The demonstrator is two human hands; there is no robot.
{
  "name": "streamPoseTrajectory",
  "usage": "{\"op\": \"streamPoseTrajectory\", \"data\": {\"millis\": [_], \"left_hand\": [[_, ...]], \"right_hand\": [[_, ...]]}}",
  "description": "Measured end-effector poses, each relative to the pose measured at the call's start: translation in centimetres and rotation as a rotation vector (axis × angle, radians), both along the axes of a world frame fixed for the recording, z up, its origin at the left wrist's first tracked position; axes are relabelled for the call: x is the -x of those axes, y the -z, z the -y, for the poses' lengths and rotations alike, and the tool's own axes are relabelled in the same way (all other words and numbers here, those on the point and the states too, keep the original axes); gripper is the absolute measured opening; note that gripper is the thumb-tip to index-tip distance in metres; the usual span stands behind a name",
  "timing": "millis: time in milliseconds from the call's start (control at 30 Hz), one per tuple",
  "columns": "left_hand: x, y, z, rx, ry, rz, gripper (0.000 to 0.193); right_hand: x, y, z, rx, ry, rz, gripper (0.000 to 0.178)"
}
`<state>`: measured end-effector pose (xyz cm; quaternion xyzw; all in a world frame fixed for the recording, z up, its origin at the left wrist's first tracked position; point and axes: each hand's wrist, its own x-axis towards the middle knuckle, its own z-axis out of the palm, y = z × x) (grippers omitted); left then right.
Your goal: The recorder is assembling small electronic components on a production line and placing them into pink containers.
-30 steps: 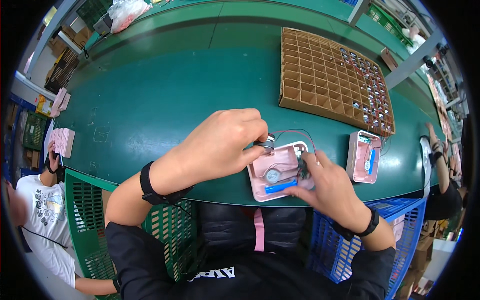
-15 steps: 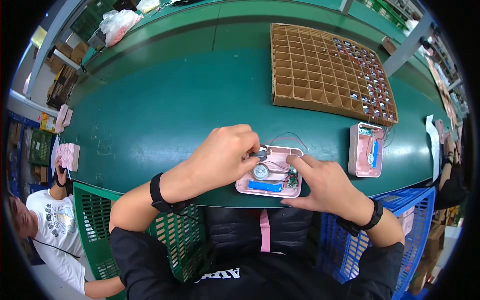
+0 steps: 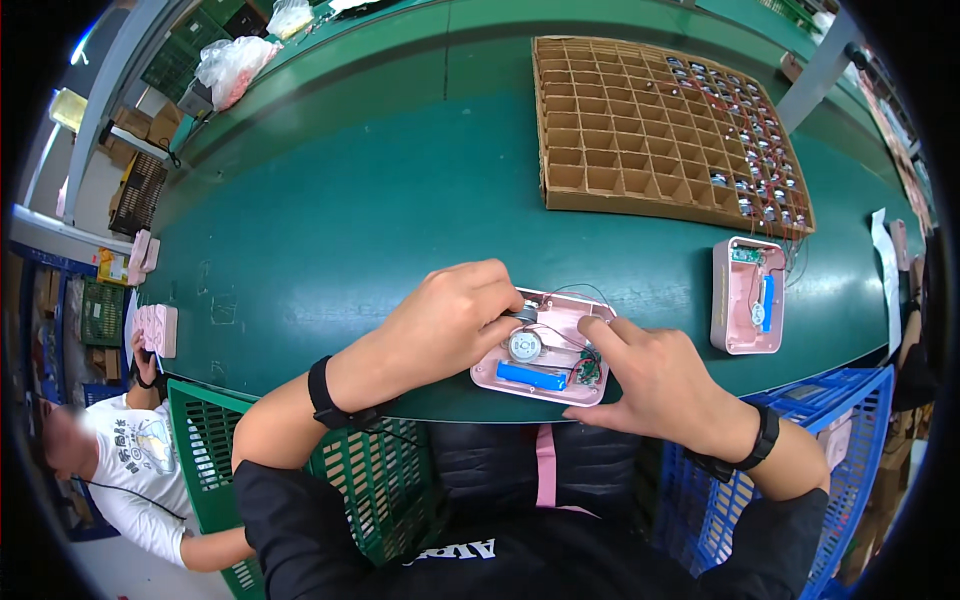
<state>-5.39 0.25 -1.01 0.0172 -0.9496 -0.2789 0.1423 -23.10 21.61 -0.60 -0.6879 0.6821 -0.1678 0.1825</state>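
A pink plastic case [image 3: 487, 376] lies open side up at the table's near edge. My left hand [image 3: 450, 308] pinches a dark round part [image 3: 525, 314] at the case's upper left corner; the fingers cover much of it. Below that part sits a silver round disc [image 3: 524, 346], with a blue cylindrical battery [image 3: 531, 376] along the near wall. My right hand [image 3: 655, 365] grips the case's right side, thumb at the near corner and index finger reaching inside. Next to that finger is a green circuit board [image 3: 588, 369] with thin wires.
A second pink case [image 3: 719, 300] with similar parts stands to the right. Beyond it lies a divided cardboard tray [image 3: 640, 202], its right cells holding wired parts. Green [image 3: 205, 420] and blue [image 3: 850, 420] crates flank me below the table edge. A co-worker [image 3: 130, 470] sits at far left.
The whole view has shifted slightly. My left hand has lowered a little, and the dark round part sits deeper in the case's corner. My right hand keeps its grip on the case.
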Motion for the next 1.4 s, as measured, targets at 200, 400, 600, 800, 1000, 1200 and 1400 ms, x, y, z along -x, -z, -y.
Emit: {"op": "streamPoseTrajectory", "data": {"millis": [200,400,600,800,1000,1200,1400], "left_hand": [[-0.2,0.1,0.0,-0.004,-0.032,0.038,0.014],[-0.2,0.4,0.0,-0.028,-0.031,0.091,0.010],[0.0,0.6,0.1,0.095,0.080,0.059,0.015],[0.6,0.7,-0.2,0.147,0.125,0.055,0.015],[0.6,1.2,0.5,0.235,0.193,0.010,0.013],[1.0,2.2,2.5,0.174,0.340,-0.178,0.012],[0.9,0.6,3.5,0.369,0.354,-0.240,0.021]], "right_hand": [[-0.3,0.0,0.2,0.029,-0.003,0.009,0.078],[-0.5,0.1,0.2,0.019,-0.004,0.008,0.077],[-0.7,0.2,0.0,0.036,0.000,0.031,0.076],[-0.3,-0.6,-0.2,0.053,-0.011,0.038,0.064],[3.0,-4.0,1.1,0.112,-0.141,0.056,0.031],[3.0,-3.4,3.3,0.284,-0.434,-0.160,0.027],[3.2,-4.1,3.9,0.222,-0.514,-0.273,0.026]]}}
